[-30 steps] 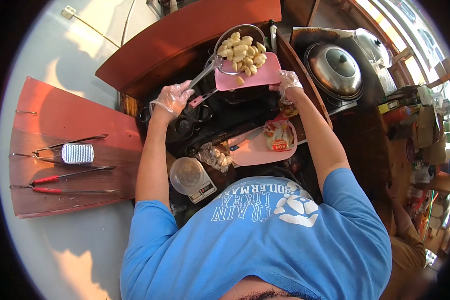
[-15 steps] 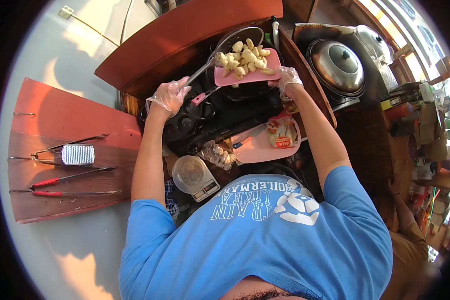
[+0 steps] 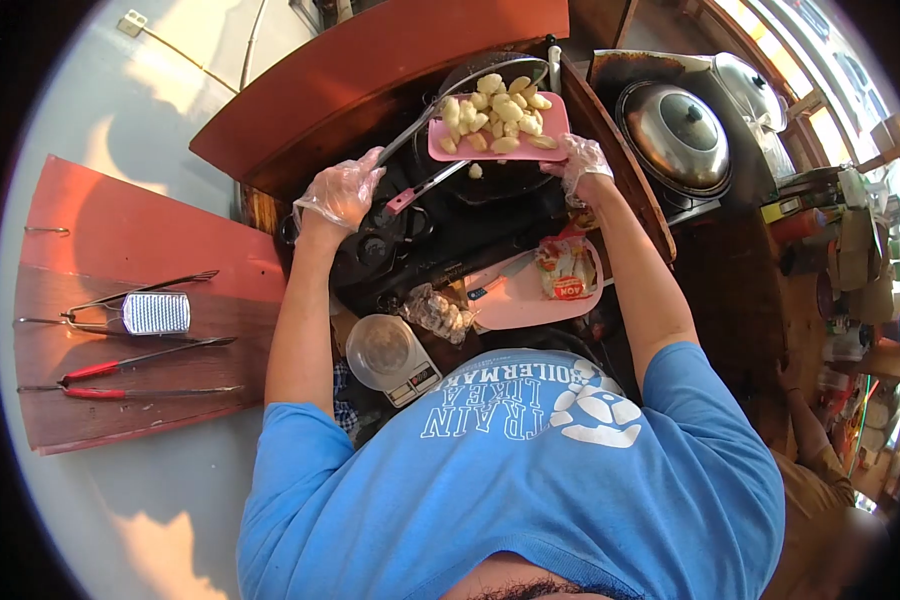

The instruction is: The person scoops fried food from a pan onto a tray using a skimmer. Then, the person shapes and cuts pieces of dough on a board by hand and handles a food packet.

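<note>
My left hand (image 3: 340, 195), in a clear plastic glove, is closed around the long metal handle of a round skimmer (image 3: 490, 68). The skimmer's head is partly hidden behind a pink cutting board (image 3: 452, 148), heaped with pale yellow lumpy pieces (image 3: 500, 112). Gripping the board's right end is my right hand (image 3: 578, 165), also gloved. The board is held above a dark wok (image 3: 505, 190) on the stove. One pale piece (image 3: 475, 172) shows in the wok below the board. A utensil with a pink handle (image 3: 400, 202) leans out of the wok.
Nearer me lie another pink board (image 3: 530, 308) with a knife (image 3: 500, 276) and a food packet (image 3: 567, 270), a bag of lumps (image 3: 438, 312) and a kitchen scale (image 3: 407, 380). A lidded pot (image 3: 675, 135) stands right. Tongs (image 3: 140, 362) and a grater (image 3: 156, 312) hang left.
The pink board has shifted slightly right, and its pieces have moved about. The skimmer's head has turned to a flatter view. A pale piece now shows in the wok under the board.
</note>
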